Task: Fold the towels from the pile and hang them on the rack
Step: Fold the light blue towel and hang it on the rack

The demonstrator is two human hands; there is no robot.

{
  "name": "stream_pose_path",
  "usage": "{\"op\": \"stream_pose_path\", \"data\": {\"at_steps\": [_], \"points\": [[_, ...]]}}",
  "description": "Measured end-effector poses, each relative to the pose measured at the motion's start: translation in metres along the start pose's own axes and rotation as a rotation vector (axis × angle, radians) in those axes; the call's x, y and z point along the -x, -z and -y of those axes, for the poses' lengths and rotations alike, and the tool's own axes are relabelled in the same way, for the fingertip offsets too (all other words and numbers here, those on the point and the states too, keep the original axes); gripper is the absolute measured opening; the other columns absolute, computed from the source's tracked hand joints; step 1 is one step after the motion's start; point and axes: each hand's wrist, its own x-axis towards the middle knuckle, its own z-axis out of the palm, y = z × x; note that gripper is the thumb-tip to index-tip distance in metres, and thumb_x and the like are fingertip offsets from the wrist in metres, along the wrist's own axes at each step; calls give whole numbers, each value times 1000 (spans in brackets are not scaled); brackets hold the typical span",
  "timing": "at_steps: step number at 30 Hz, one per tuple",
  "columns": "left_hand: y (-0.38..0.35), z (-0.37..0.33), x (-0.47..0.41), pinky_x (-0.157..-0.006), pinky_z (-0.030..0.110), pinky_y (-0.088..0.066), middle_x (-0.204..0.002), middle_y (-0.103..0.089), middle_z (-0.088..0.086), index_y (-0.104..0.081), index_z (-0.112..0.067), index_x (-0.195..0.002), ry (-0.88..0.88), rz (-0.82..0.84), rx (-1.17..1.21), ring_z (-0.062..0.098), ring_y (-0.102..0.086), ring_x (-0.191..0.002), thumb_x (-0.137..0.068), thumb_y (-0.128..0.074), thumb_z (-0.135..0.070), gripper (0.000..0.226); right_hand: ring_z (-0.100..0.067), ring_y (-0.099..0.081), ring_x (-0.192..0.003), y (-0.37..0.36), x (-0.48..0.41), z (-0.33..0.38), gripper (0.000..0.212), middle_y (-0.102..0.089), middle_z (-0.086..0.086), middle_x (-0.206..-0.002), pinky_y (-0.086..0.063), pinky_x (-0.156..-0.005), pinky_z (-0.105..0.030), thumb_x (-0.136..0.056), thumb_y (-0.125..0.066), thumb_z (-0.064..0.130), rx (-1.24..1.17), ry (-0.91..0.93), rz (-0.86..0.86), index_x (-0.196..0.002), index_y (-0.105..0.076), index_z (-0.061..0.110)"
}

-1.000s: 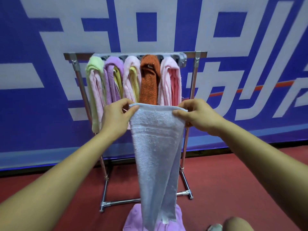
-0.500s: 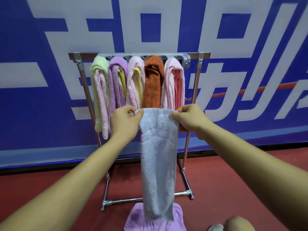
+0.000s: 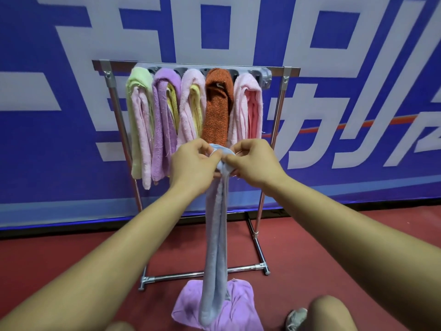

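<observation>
Left hand (image 3: 193,164) and right hand (image 3: 253,163) meet, fingers pinching the gathered top of the light blue towel (image 3: 216,247). It hangs narrow and folded lengthwise before the rack (image 3: 260,206), its lower end over a purple towel (image 3: 238,304) on the red floor (image 3: 59,254). Five rack slots carry folded towels.

Shiny metal rack (image 3: 262,204), soft fuzzy cloth blue towel (image 3: 216,247), rough bumpy orange towel (image 3: 217,108), fluffy purple towel on floor (image 3: 238,304), smooth red floor (image 3: 310,240)
</observation>
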Motion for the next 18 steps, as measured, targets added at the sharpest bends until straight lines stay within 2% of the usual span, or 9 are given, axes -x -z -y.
{"op": "stream_pose_path", "data": {"at_steps": [4,7,11,13,15,18], "points": [[0,-3,1,-72,54,-62,-61,-73,1,-62,-16,-74,37,-45,26,22,-75,-59,-81,-72,-34,21,-21,-74,-63,3,-2,-1,8,-74,-3,-68,-62,-70,-51,-84,-72,23,-13,9,-46,-78,-71,18],[1,-2,0,-73,52,-62,-70,-75,0,-67,-25,-72,50,-50,29,26,-75,-71,-62,-69,-54,31,-20,-74,-63,3,0,-1,9,-74,-3,-68,-62,-71,-49,-84,-72,21,-27,29,-34,-76,-71,18],[2,1,2,-76,52,-62,-73,-76,2,-69,-25,-71,81,-34,54,28,-75,-75,-55,-68,-57,35,-13,-72,-63,-1,7,-1,12,-73,1,-67,-62,-73,-44,-88,-72,24,-13,70,21,-77,-70,20],[4,-3,0,-75,54,-62,-75,-76,3,-69,-27,-69,92,-39,71,29,-75,-77,-56,-69,-54,30,-7,-68,-57,1,7,0,11,-71,5,-63,-61,-67,-38,-91,-70,22,-47,92,35,-81,-71,18],[6,-8,-2,-74,57,-61,-75,-75,6,-69,-27,-66,95,-52,79,31,-75,-77,-60,-70,-46,20,-3,-64,-52,5,6,2,9,-68,8,-62,-55,-58,-27,-92,-68,17,-49,127,23,-85,-72,14],[5,-14,-2,-70,56,-62,-75,-76,5,-68,-25,-66,109,-64,95,30,-75,-75,-59,-71,-46,22,0,-62,-52,6,6,6,10,-70,7,-67,-47,-53,-15,-93,-68,21,11,191,-5,-87,-73,15]]}}
